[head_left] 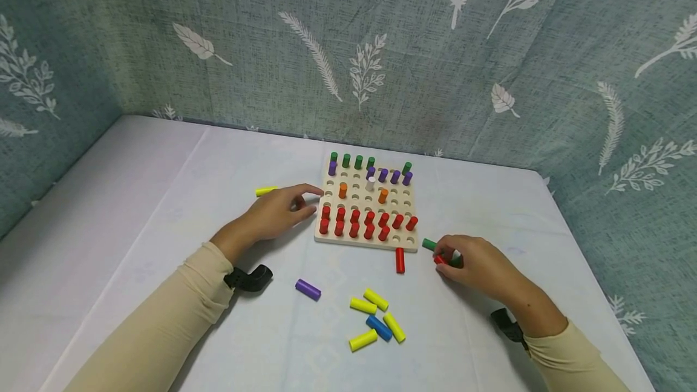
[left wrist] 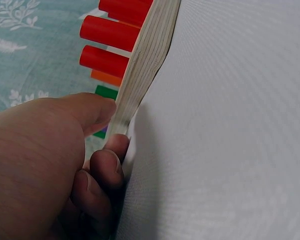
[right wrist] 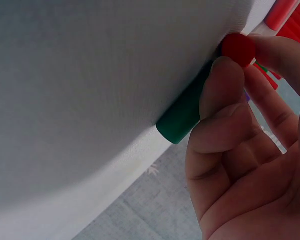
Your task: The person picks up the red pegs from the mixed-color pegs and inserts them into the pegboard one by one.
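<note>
A wooden pegboard [head_left: 359,242] lies in the middle of the table. Its near rows hold several red pegs [head_left: 354,230]; green, purple, orange and white pegs stand farther back. My left hand [head_left: 274,213] reaches to the board's left edge, with index finger and thumb at its side and nothing gripped. In the left wrist view the thumb [left wrist: 97,107] meets the board's layered edge. Right of the board, my right hand [head_left: 474,262] pinches a red peg [right wrist: 238,50] between thumb and fingers, low over the cloth. A green peg [right wrist: 181,117] lies beside those fingers.
Another green peg [head_left: 429,244] lies by the board's near right corner, a red peg [head_left: 400,261] in front. Nearer are a purple peg [head_left: 308,290], a blue peg [head_left: 379,328] and several yellow pegs [head_left: 394,327]. One yellow peg [head_left: 265,190] lies behind my left hand.
</note>
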### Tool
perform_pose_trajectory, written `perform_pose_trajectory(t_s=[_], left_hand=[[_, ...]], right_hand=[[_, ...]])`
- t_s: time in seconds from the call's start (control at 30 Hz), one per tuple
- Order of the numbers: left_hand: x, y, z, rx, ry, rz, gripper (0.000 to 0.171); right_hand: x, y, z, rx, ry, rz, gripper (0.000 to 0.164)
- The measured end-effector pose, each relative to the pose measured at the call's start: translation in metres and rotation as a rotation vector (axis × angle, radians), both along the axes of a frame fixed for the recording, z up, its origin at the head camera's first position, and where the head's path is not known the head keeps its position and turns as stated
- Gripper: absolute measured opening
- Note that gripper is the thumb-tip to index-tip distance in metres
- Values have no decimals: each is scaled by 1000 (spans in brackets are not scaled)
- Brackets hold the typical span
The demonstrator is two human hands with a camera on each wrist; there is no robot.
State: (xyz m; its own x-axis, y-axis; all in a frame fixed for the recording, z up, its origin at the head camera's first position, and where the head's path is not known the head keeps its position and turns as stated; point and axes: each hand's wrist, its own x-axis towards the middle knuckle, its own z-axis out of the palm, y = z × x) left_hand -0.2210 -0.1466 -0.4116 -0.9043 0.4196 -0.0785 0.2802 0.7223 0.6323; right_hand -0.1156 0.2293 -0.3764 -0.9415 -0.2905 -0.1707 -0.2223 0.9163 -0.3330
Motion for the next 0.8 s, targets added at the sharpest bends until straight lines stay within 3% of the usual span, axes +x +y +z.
perform_pose_trajectory(t_s=[0.8], left_hand=[[0,0,0,-1,-17,17,42]], right_hand=[[0,-18,12,-48,89,52,25]])
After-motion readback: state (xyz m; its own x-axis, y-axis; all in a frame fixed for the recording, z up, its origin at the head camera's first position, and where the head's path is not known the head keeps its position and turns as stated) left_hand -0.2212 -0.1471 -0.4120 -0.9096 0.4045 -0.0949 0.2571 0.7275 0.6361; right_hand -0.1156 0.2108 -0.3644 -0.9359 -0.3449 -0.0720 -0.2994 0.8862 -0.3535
